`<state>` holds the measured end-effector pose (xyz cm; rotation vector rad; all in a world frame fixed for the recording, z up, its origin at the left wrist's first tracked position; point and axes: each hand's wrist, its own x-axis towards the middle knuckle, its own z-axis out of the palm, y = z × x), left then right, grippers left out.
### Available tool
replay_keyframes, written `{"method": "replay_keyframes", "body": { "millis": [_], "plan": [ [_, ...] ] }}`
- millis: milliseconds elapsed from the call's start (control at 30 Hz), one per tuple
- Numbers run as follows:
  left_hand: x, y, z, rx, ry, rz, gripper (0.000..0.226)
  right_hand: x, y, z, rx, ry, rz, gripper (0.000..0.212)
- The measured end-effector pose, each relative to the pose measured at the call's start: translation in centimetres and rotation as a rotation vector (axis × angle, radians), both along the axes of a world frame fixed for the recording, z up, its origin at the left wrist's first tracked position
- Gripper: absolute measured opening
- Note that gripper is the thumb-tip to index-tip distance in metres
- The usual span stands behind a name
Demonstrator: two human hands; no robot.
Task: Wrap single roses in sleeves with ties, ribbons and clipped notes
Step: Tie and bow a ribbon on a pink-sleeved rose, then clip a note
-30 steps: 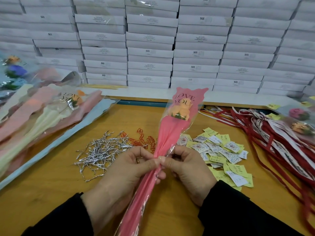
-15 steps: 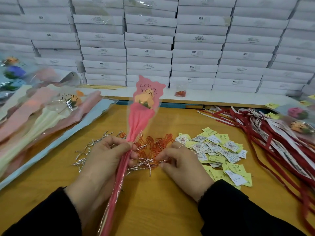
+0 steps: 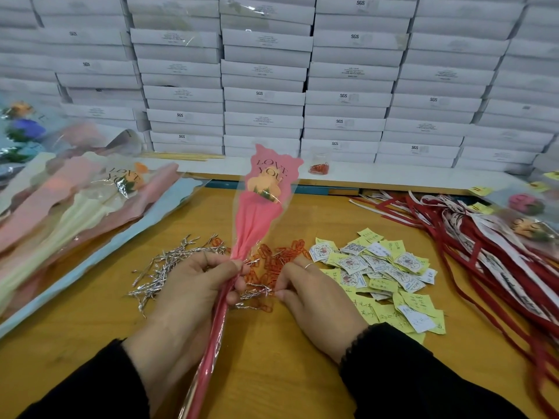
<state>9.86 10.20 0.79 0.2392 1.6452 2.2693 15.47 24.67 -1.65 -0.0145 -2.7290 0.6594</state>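
My left hand (image 3: 193, 285) grips a pink "LOVE YOU" sleeve (image 3: 257, 219) at its gathered neck, holding it upright over the wooden table. An orange rose (image 3: 263, 184) sits inside the sleeve's top. My right hand (image 3: 314, 294) rests on the table just right of the sleeve, its fingertips pinching silver twist ties (image 3: 257, 290) from a loose clump. More silver ties (image 3: 165, 267) lie to the left. Orange paper clips (image 3: 279, 257) are scattered behind my fingers. Yellow and white notes (image 3: 381, 267) are piled to the right. Red and white ribbons (image 3: 490, 252) lie at the far right.
A stack of pastel sleeves (image 3: 75, 213) with wrapped roses lies at the left. White boxes (image 3: 263, 95) are stacked like a wall behind the table. A small bag of orange clips (image 3: 319, 168) sits on the ledge. More wrapped roses (image 3: 526, 216) lie at the far right.
My right hand let go of the sleeve and moved to the twist ties on the table. My left hand carried the sleeve leftward and keeps holding it upright.
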Motion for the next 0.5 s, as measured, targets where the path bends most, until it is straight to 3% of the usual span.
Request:
{"method": "replay_keyframes", "body": {
  "millis": [267, 500],
  "plan": [
    [-0.05, -0.03, 0.03, 0.039, -0.001, -0.003, 0.012, 0.04, 0.04, 0.13, -0.242, 0.062, 0.031, 0.007],
    [-0.04, 0.05, -0.20, 0.024, 0.011, -0.007, 0.006, 0.38, 0.50, -0.21, -0.183, 0.227, -0.096, 0.009]
  ]
}}
